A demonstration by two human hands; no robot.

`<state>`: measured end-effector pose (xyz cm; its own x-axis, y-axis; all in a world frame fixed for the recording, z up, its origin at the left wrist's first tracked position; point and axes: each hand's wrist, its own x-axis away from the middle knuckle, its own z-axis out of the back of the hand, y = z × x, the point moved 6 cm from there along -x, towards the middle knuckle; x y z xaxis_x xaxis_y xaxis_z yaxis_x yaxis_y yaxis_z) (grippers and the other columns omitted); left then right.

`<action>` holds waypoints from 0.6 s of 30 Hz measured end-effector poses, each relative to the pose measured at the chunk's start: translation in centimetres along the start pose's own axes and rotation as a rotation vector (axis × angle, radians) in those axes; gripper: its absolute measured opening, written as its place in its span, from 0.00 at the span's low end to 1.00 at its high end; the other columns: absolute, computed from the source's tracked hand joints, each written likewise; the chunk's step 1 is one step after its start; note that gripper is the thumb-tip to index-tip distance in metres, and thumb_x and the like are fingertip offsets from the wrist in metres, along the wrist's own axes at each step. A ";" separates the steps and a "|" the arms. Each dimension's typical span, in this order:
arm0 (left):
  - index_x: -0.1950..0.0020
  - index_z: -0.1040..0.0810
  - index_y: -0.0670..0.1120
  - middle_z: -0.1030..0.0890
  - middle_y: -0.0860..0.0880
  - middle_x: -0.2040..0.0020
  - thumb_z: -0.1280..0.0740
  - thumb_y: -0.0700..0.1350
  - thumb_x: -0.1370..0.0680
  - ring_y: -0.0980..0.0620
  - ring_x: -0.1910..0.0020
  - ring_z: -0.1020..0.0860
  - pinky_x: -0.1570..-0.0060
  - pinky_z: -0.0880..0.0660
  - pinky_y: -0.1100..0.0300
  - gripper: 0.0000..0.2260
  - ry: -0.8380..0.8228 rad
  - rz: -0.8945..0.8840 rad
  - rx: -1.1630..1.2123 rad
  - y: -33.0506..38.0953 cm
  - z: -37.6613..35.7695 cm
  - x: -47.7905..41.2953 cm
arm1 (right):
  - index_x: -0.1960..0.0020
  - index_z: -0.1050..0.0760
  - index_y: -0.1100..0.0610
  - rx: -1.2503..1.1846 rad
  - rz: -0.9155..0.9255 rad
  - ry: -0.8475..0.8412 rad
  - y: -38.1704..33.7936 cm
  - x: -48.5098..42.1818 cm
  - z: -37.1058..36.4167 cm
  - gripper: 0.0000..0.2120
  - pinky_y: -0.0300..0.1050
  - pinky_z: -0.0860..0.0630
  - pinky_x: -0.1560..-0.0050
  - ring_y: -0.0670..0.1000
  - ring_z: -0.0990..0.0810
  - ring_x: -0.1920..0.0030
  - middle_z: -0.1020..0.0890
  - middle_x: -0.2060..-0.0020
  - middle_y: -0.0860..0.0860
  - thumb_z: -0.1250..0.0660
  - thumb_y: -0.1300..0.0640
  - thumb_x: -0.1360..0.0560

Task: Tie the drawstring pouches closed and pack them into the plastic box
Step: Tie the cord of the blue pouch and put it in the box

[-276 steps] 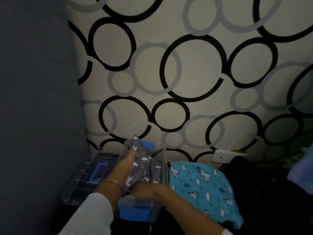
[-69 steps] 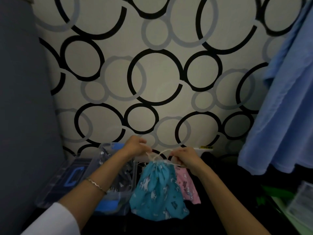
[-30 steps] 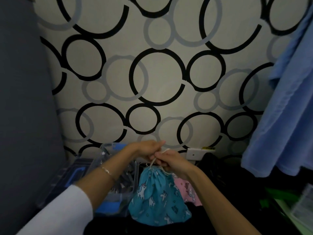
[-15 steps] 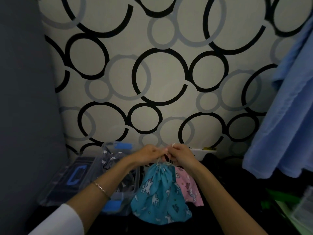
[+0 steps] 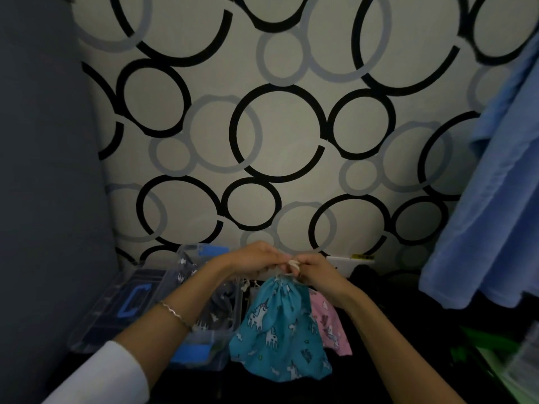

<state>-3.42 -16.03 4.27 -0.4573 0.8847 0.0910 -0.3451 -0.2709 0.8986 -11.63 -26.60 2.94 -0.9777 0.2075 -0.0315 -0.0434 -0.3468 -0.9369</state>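
Teal pouch (image 5: 280, 325) hangs from its drawstring (image 5: 291, 265) in front of me, mouth gathered tight. Two seconds ago my hands were pulling the cords apart; now they meet just above the neck. My left hand (image 5: 253, 259) pinches one cord and my right hand (image 5: 313, 271) curls round a loop of the other, so I judge the knot is forming. At nine o'clock of the pouch sits the plastic box (image 5: 224, 360), holding a grey pouch (image 5: 213, 319); a pink pouch (image 5: 329, 325) lies at three o'clock.
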 end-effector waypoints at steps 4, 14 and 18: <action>0.63 0.24 0.48 0.30 0.52 0.70 0.38 0.52 0.19 0.55 0.71 0.37 0.71 0.41 0.61 0.15 0.089 -0.060 -0.025 0.4 -0.2 -0.3 | 0.56 0.20 0.58 -0.109 0.015 -0.062 -0.2 -0.1 0.1 0.07 0.32 0.35 0.70 0.41 0.29 0.72 0.18 0.68 0.48 0.36 0.65 0.22; 0.57 0.19 0.45 0.24 0.59 0.61 0.39 0.49 0.18 0.78 0.70 0.29 0.50 0.42 0.56 0.14 0.126 -0.128 -0.059 1.3 -0.3 -0.3 | 0.44 0.18 0.50 -0.287 0.025 0.187 0.7 -0.5 2.6 0.14 0.41 0.23 0.52 0.51 0.17 0.53 0.14 0.54 0.52 0.38 0.46 0.20; 0.56 0.15 0.44 0.16 0.49 0.64 0.35 0.47 0.20 0.63 0.67 0.26 0.61 0.30 0.69 0.11 0.194 -0.125 -0.092 0.3 0.8 -0.4 | 0.48 0.21 0.60 -0.899 -0.054 0.336 2.3 -1.2 4.1 0.17 0.48 0.24 0.46 0.52 0.17 0.54 0.16 0.61 0.54 0.42 0.48 0.19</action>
<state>-2.68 -16.12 4.81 -0.5519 0.8266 -0.1103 -0.4777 -0.2050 0.8543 -11.37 -31.36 2.26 -0.8631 0.5024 0.0526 0.2235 0.4732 -0.8521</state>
